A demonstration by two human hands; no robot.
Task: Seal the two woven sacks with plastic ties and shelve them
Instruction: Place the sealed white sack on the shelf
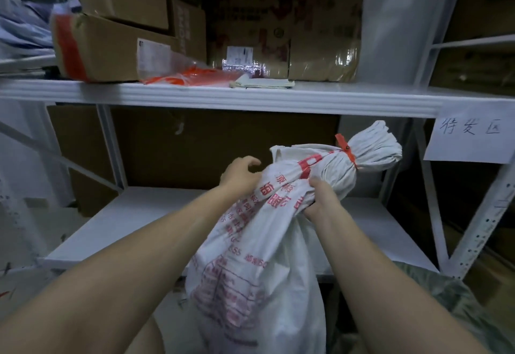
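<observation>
Sack: white woven sack (250, 270) w/ red print, held up in the air in front of the lower shelf (125, 228). Not on the board yet.
Tie: red plastic tie (346, 149) cinched round the neck, bunched mouth flaring out beyond it. This sack looks sealed.
L hand: L hand (239, 174) at the sack's upper-left shoulder, fingers curled into the cloth.
R hand: R hand (320, 200) just below the neck, fingers & thumb clutching a gathered fold.
Long axis: runs from bottom (low, near the person) to neck (up, away, to the right). Neck end points into the shelf bay, under the upper shelf (223, 94).
Key relation: both hands sit on the top third, so the bulk hangs below them and seems lower than the board's front edge. Board lies ahead of the hands, free space mostly to the left.
Nearer hand: R hand is closer to neck & tie. L hand is farther left, on the shoulder.
Next, prob.: lift the belly over the front edge, neck going in first or swung sideways.
Risk: heavy bottom may catch on the edge.
Upper shelf: cardboard boxes (111, 47), clear pack of orange strips (189, 75).
Right post: handwritten paper label (471, 136).
Low right: greenish bundle (446, 306). Can't tell if it's sack no. 2.
</observation>
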